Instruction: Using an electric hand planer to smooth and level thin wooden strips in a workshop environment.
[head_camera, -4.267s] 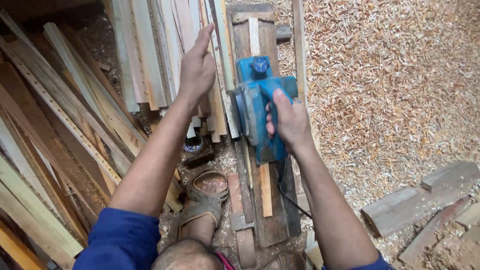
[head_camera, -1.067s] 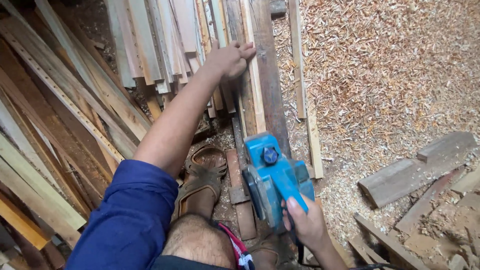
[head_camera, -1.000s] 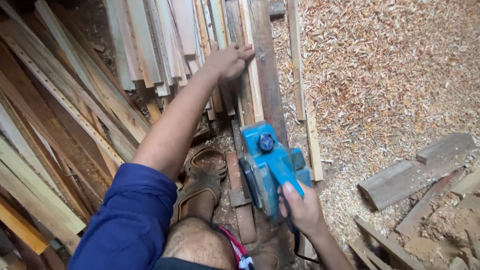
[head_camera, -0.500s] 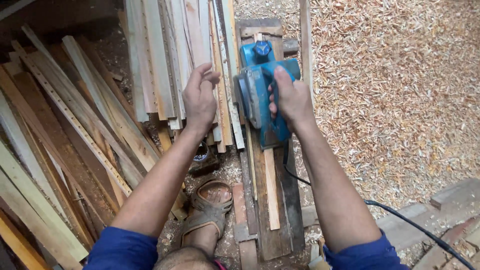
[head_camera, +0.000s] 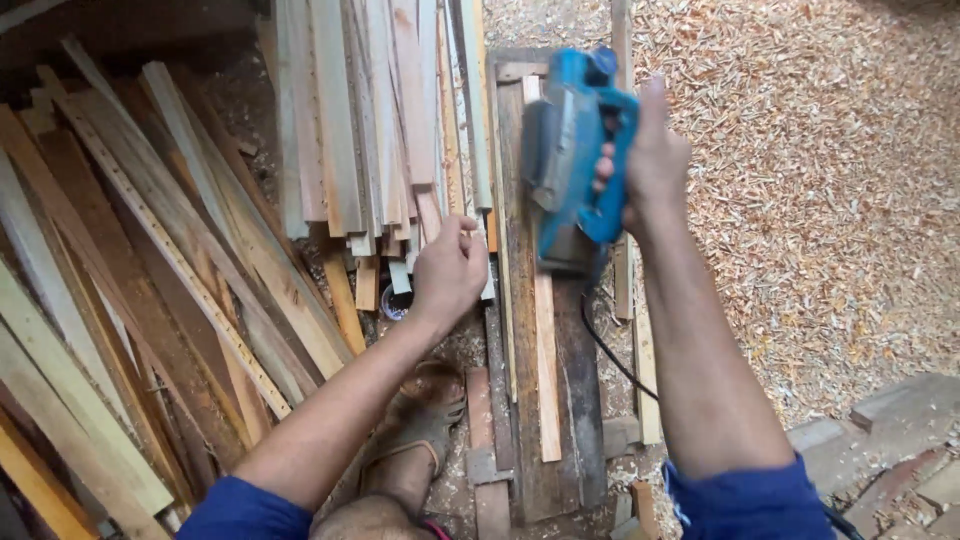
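since half a second ago the planer (head_camera: 572, 160) has slid a little further up the strip (head_camera: 546, 370), toward its far end, and the left hand (head_camera: 450, 272) has dropped back from the slats (head_camera: 380, 120) to their near ends. right hand (head_camera: 652, 165) is closed round the planer's blue handle, fingers wrapped tight. left hand is loosely curled, fingertips touching the slat ends just beside the board (head_camera: 565, 400); whether it grips one i cannot tell. planing looks to be the step in hand: a forward pass nearing the end of its stroke. next move likely calls for lifting or drawing the planer back along the same line, keeping the cord (head_camera: 610, 350) clear. planer sits on the strip, on the board, long axis running away from the person, nose pointing to the far end. strip lies the same way. shavings (head_camera: 820, 180) cover the floor at right.
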